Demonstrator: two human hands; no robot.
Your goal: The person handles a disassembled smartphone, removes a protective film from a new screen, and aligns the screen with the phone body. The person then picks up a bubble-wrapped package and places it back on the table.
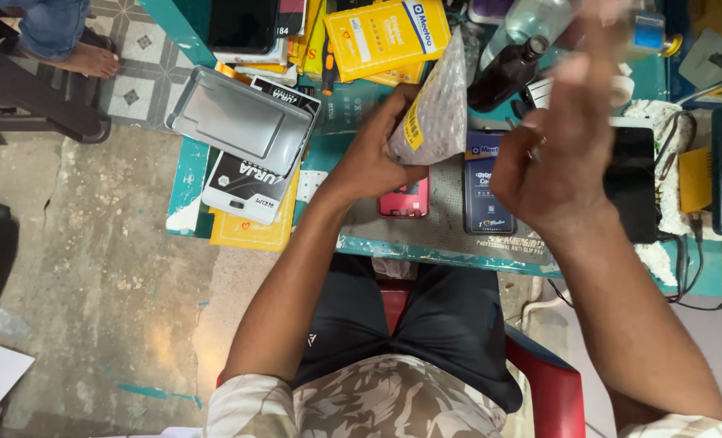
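**benchtinker:** While the left hand [374, 158] is wrapped around that silvery bubble-wrap pouch [431, 105] with the yellow label, fingers clamped on its lower end, the pouch stands nearly upright over the grey work mat [442, 231], just above the red phone [404, 200]. Any tips for handling it from here?

**solderdad:** I'd say keep that grip low like it is, so the top end stays free. The right hand [559, 154] is raised and blurred, a bit apart from the pouch. Fingers look loosely curled with nothing in them, though the blur means I can't tell for sure.

**benchtinker:** Bench is packed though. There's a blue and black flat box [484, 182] lying right beside the red phone, and a dark brown bottle [507, 75] tipped over just behind the pouch.

**solderdad:** Yeah, that bottle is my worry. Judging by how close it sits, a sideways swing of the pouch could knock it. Better to work straight above the mat, where anything that slips out lands on a soft surface and not down by the red chair [551, 389].

**benchtinker:** And the silver tray [243, 122] on the left?

**solderdad:** Well apart from both hands, sitting on a white and black box at the table's corner. No trouble there. The yellow box [385, 36] up top is also clear of the pouch. My guess: steady left hand, gentle right, don't squeeze hard, bubble wrap usually means something fragile.
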